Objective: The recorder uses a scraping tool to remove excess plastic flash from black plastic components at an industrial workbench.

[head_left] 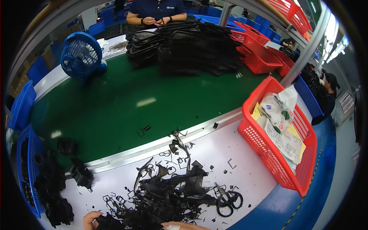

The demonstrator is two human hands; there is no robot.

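At the lower edge, my left hand (91, 220) grips a black moulded plastic part (108, 222), its fingers curled at the part's left side. My right hand (184, 225) shows only partly at the bottom. Its fingers are together and point left against black plastic, one with a white wrap; what they hold is hidden. Just beyond both hands spreads a pile of black plastic scraps (168, 191), with strips, frames and small bits. Black-handled scissors (228, 201) lie to the right of the pile, blades pointing away from me.
A red basket (264, 151) with papers and bags stands at right. Black moulded parts (51, 180) sit by a blue basket (32, 161) at left. Across the green conveyor belt (115, 99) are a blue fan (81, 55), stacked black parts (191, 50) and a person (157, 11).
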